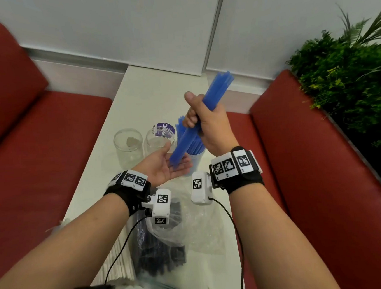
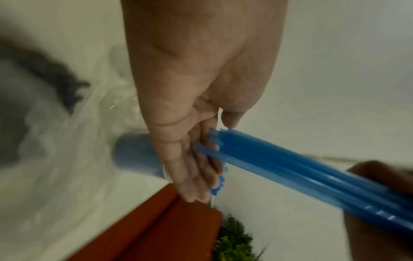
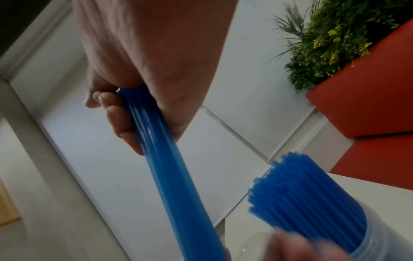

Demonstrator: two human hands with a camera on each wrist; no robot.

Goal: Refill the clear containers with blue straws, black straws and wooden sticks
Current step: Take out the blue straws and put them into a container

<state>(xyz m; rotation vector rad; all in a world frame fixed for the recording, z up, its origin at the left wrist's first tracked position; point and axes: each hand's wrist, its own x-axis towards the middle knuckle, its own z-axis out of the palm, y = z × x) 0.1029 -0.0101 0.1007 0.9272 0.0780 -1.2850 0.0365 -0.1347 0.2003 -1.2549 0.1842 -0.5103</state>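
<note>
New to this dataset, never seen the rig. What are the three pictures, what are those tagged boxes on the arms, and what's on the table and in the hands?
No robot: a person wearing cameras. The head view looks down from the forehead; the tagged white boxes at the wrists are the two wrist cameras, each looking along its hand.

The right hand grips a bundle of blue straws. The left hand lies open, palm up, under the bundle's lower ends.

On the white table stand two clear jars without straws and a third container already holding blue straws. Nearer the person lie a plastic bag and what look like black straws and pale sticks.
</note>
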